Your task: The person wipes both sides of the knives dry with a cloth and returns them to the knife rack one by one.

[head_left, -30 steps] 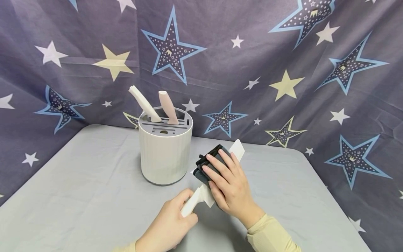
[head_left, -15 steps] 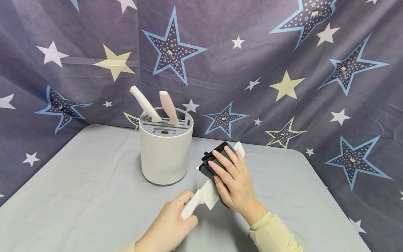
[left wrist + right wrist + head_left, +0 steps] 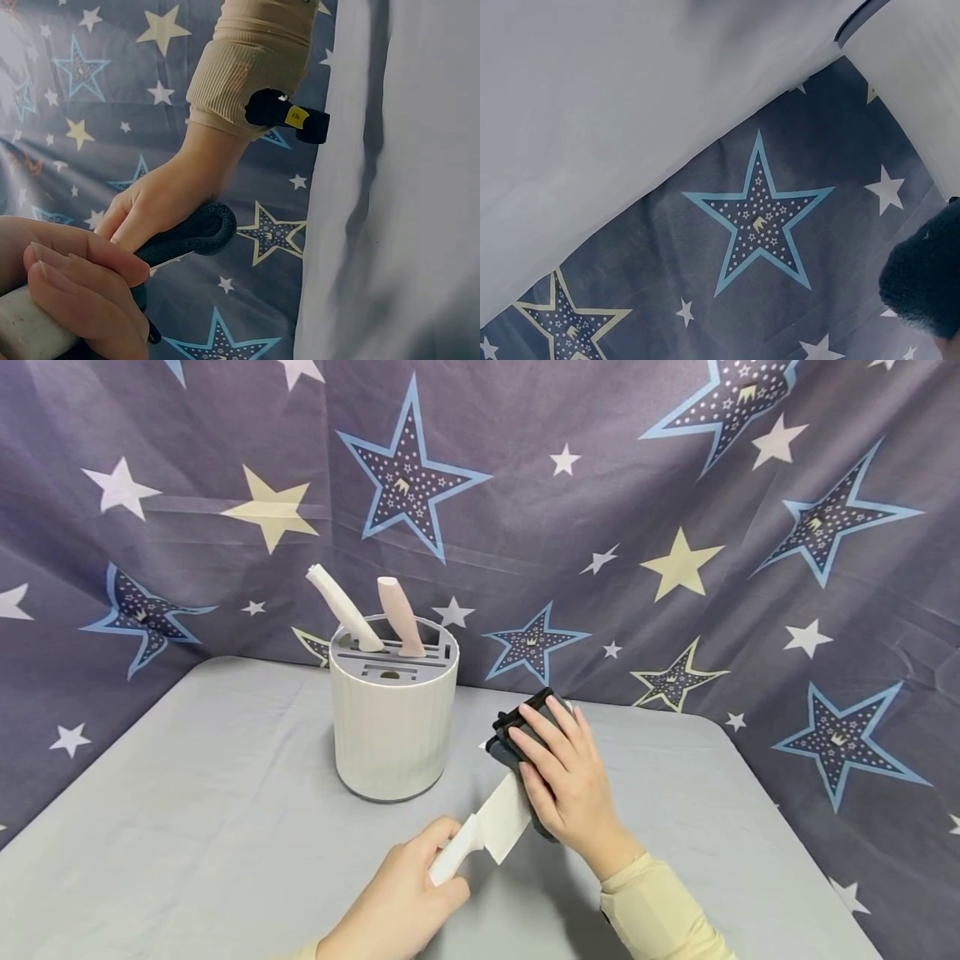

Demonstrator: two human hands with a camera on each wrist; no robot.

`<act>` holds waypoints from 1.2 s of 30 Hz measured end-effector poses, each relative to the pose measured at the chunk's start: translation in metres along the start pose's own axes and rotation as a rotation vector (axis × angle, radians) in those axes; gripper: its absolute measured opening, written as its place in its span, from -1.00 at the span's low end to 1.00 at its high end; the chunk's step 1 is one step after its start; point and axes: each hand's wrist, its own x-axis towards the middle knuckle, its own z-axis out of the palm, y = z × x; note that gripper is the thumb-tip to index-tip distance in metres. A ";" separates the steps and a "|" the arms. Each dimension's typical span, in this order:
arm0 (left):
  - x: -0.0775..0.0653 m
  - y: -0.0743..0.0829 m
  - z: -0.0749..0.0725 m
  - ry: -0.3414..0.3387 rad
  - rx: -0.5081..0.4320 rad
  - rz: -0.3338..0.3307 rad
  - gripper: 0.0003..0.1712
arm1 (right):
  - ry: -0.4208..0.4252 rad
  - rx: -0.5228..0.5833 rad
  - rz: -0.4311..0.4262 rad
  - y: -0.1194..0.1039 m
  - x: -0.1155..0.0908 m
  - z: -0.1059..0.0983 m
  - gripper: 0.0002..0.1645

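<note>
My left hand (image 3: 405, 885) grips the white handle (image 3: 452, 853) of a broad kitchen knife, whose pale blade (image 3: 504, 817) slants up and away to the right. A dark folded cloth (image 3: 506, 753) lies around the far part of that blade, and my right hand (image 3: 566, 777) holds it there, fingers spread across its top. The blade's far end is mostly hidden under cloth and hand. In the left wrist view, the curled fingers (image 3: 82, 292) of my left hand surround the handle, while the cloth (image 3: 196, 232) bulges below my right hand. Only a cloth corner (image 3: 926, 270) shows in the right wrist view.
A round white knife block (image 3: 393, 735) stands left of the cloth. A white-handled knife (image 3: 345, 608) and a pink-handled knife (image 3: 401, 617) stick up from its slots. Behind the grey-covered table (image 3: 187, 810) hangs a star-patterned curtain (image 3: 525, 552).
My right hand and the cloth have slid up and right along the blade, away from the handle. More blade shows near the handle; its far end is now covered. My left hand has barely moved.
</note>
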 end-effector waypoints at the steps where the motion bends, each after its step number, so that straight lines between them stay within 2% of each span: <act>1: 0.000 0.000 0.000 0.001 0.002 0.003 -0.67 | -0.002 -0.001 0.007 0.001 0.000 0.000 -0.56; 9: -0.002 -0.001 -0.001 -0.015 -0.005 0.008 -0.67 | -0.029 0.018 0.078 0.008 0.000 -0.004 -0.50; 18: -0.005 -0.001 -0.002 -0.020 0.001 0.027 -0.69 | 0.008 0.074 0.113 0.017 0.003 -0.007 -0.52; 23: -0.005 -0.001 -0.003 -0.037 -0.019 0.013 -0.68 | 0.027 0.097 0.155 0.025 0.003 -0.008 -0.51; 30: -0.005 0.000 -0.003 -0.062 -0.050 0.003 -0.69 | 0.048 0.110 0.282 0.030 0.000 -0.013 -0.58; 36: -0.005 -0.001 -0.004 -0.072 -0.067 -0.004 -0.71 | 0.141 0.171 0.501 0.031 0.002 -0.019 -0.50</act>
